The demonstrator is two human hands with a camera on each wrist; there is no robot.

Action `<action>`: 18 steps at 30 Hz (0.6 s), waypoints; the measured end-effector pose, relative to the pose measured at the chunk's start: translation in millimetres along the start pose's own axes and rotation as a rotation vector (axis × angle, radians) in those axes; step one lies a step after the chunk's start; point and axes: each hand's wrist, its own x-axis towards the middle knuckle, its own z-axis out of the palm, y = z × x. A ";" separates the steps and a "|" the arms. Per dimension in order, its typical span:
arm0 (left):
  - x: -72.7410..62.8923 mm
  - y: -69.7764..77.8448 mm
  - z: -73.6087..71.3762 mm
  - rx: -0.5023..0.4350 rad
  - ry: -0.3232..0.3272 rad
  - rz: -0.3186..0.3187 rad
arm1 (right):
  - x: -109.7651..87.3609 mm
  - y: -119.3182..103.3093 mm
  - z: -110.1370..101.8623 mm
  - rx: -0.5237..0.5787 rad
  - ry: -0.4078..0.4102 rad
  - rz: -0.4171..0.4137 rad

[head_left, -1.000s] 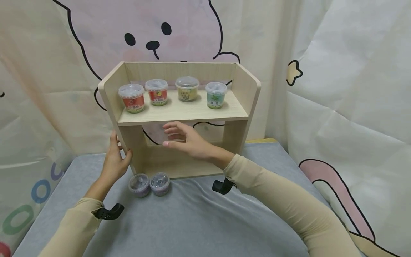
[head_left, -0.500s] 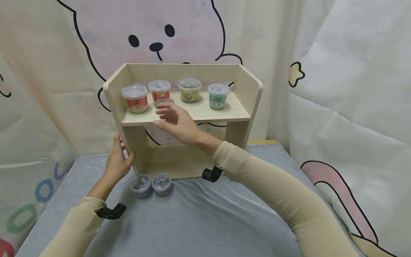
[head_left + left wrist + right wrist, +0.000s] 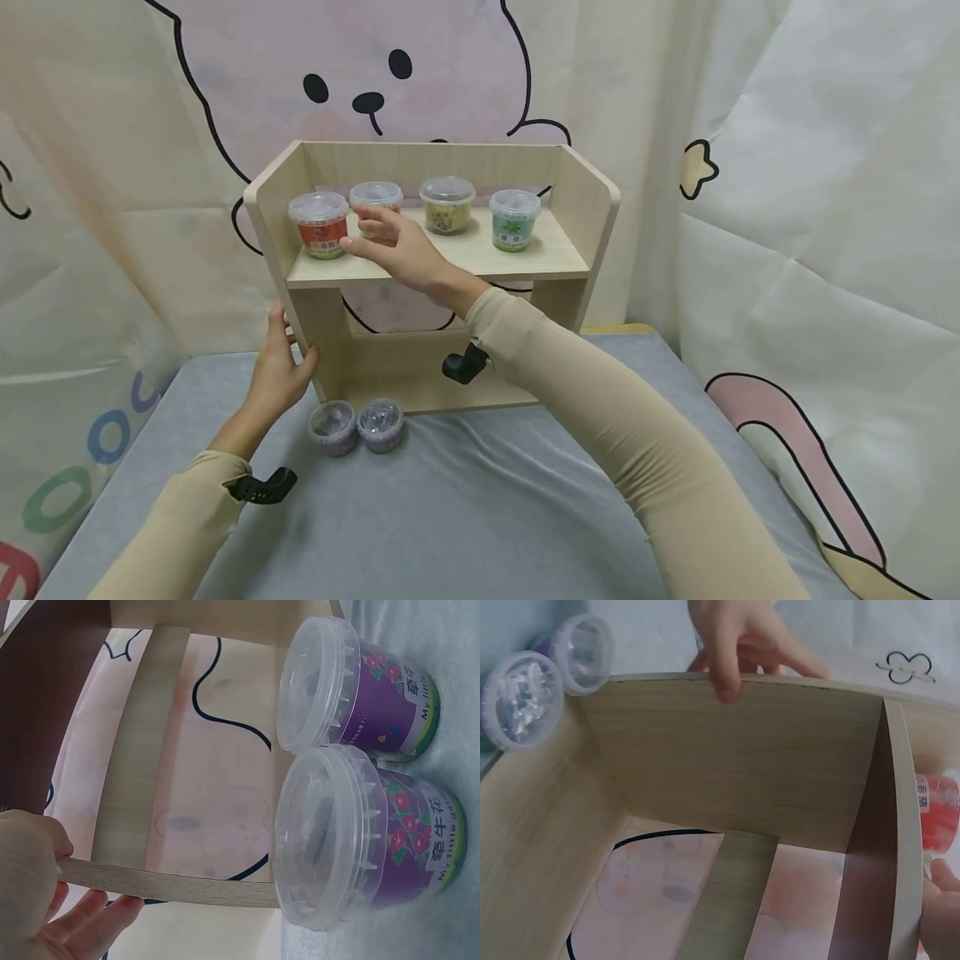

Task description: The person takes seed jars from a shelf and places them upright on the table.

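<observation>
Cream backdrop (image 3: 607,192) with a pink cartoon bear (image 3: 356,67); whitish sheet (image 3: 817,208) at right; grey-clothed table (image 3: 480,517) below.

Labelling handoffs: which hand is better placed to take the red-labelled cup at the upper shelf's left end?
Likely the right hand: it reaches over the upper shelf, beside the red-labelled cup. The left hand is lower, gripping the rack's side panel.

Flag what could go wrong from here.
1. The right hand sits close to the leftmost red-labelled tub and partly hides the second red-labelled tub; it might tip either.
2. The left hand grips the side of the wooden shelf; a tug could jolt what stands on it.
3. Two purple-labelled tubs stand just in front of the shelf; if it slides, they may get bumped.
</observation>
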 end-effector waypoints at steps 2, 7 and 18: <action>0.6 0.4 0.7 -0.003 -0.002 -0.001 | 6.2 -1.2 0.7 -0.008 -0.003 0.041; 0.5 0.8 0.8 0.002 -0.008 -0.011 | 20.8 -3.5 7.5 -0.002 -0.017 0.107; -0.2 1.6 0.9 0.008 -0.026 -0.030 | 34.5 -1.2 12.9 0.083 -0.009 0.107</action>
